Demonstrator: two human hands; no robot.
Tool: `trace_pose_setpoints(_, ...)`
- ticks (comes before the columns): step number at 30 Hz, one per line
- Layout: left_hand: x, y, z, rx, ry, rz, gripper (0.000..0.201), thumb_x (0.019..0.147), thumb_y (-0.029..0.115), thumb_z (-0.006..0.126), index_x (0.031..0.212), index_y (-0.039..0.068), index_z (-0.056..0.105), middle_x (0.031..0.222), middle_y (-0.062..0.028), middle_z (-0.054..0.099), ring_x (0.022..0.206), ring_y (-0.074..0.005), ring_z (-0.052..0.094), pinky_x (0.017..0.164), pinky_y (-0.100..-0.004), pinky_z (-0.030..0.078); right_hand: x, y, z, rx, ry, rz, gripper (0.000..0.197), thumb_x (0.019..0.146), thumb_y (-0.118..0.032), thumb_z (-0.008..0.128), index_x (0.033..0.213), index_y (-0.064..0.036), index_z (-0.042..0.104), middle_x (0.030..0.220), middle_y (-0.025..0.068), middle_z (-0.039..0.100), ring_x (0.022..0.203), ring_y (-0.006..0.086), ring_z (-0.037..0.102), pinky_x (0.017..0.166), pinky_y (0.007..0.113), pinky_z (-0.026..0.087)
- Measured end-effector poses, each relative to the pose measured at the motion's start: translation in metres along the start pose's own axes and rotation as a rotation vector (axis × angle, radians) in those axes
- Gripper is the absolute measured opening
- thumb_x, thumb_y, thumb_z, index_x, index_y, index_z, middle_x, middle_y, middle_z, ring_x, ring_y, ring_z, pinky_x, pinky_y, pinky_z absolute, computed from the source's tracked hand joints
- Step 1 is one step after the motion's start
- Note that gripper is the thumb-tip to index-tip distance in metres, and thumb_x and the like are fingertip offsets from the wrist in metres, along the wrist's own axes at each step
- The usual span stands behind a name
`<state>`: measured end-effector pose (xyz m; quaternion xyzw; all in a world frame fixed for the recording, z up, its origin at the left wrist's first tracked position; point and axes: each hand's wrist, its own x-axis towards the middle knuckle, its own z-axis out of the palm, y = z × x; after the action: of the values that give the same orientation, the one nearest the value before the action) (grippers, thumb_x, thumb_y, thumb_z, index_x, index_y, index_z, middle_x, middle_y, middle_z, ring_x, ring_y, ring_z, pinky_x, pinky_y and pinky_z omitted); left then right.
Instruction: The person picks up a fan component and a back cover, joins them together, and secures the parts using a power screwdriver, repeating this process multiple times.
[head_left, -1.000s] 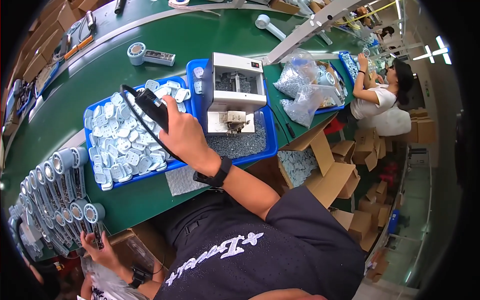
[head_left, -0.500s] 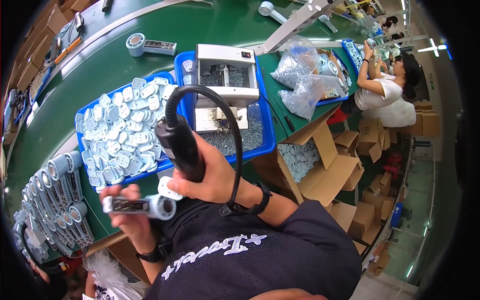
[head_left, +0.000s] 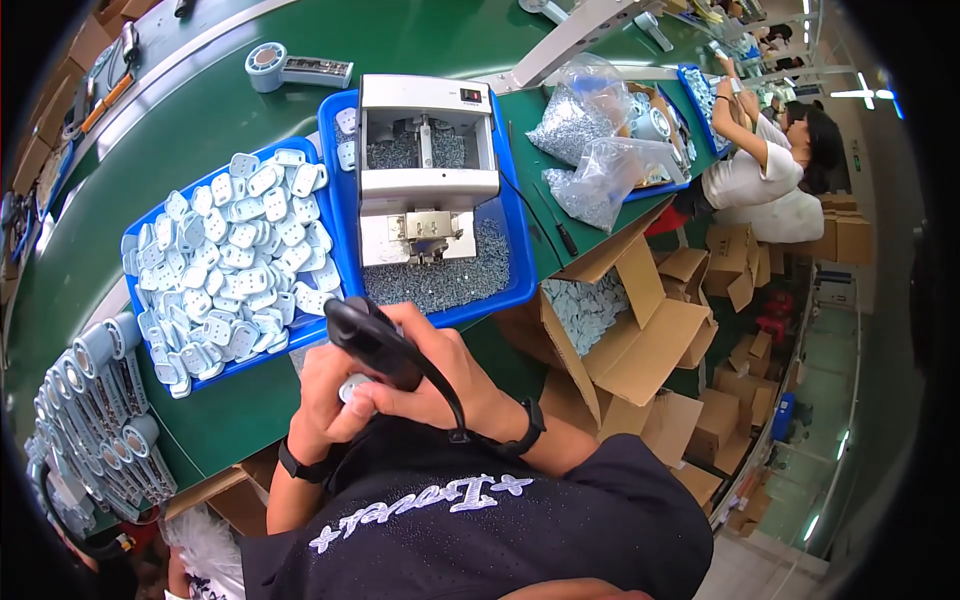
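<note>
Right hand (head_left: 458, 380) wraps the black driver (head_left: 365, 335), tip hidden, right at the bench's (head_left: 200, 445) near edge; left hand (head_left: 325, 390) curls tight round a white cover (head_left: 352, 386), just showing by the thumbs! More covers (head_left: 240, 255) heap the blue tray (head_left: 240, 368), rim to rim.

Bench (head_left: 215, 435): tray (head_left: 214, 380) on L w/ covers (head_left: 235, 265) piled in it; 2nd tray (head_left: 522, 240) just R, machine (head_left: 428, 185) standing in it, loose small parts (head_left: 488, 268) in there too. Parts bags (head_left: 580, 125) farther R, screwdriver (head_left: 568, 240) betw. Units in rows (head_left: 95, 400) far L; 1 unit (head_left: 300, 68) behind covers. L hand (head_left: 325, 390) & R hand (head_left: 440, 375) w/ corded tool (head_left: 370, 340) before trays. Open carton (head_left: 645, 310) R, by bench's near edge.
</note>
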<state>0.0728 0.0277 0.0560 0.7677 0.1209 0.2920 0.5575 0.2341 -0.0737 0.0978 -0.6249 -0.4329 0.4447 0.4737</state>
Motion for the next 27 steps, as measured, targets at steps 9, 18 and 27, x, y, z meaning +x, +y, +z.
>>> trace_pose_setpoints(9, -0.040, -0.028, -0.022, -0.170, 0.079, -0.017, 0.046, 0.088, 0.045, 0.062, 0.104, 0.002, 0.061, 0.087, -0.0130, 0.067, 0.070, -0.0314, 0.066, 0.061, -0.0368, 0.051, 0.038, -0.036, 0.017, 0.304, 0.276, -0.496, 0.037, 0.086, -0.035, 0.072, 0.105, -0.0085, 0.056, 0.078, 0.0087, 0.061, 0.056, 0.0194, 0.056, 0.056, 0.035, 0.049)
trace_pose_setpoints(18, -0.058, -0.037, -0.026, -0.053, 0.096, 0.058, 0.067, 0.089, 0.068, 0.053, 0.096, 0.002, 0.062, 0.079, -0.0096, 0.065, 0.063, -0.0272, 0.065, 0.056, -0.0341, 0.050, 0.066, -0.017, 0.033, 0.242, 0.399, -0.459, 0.043, 0.089, -0.050, 0.063, 0.106, -0.0113, 0.054, 0.070, 0.0088, 0.058, 0.053, 0.0192, 0.053, 0.055, 0.037, 0.046)
trace_pose_setpoints(27, -0.062, -0.042, -0.025, -0.029, 0.119, 0.110, 0.061, 0.090, 0.062, 0.056, 0.096, 0.002, 0.062, 0.077, -0.0080, 0.064, 0.063, -0.0264, 0.065, 0.054, -0.0344, 0.050, 0.083, 0.007, 0.002, 0.259, 0.238, -0.531, 0.066, 0.087, -0.054, 0.067, 0.132, -0.0088, 0.050, 0.090, 0.0121, 0.060, 0.070, 0.0236, 0.059, 0.068, 0.043, 0.050)
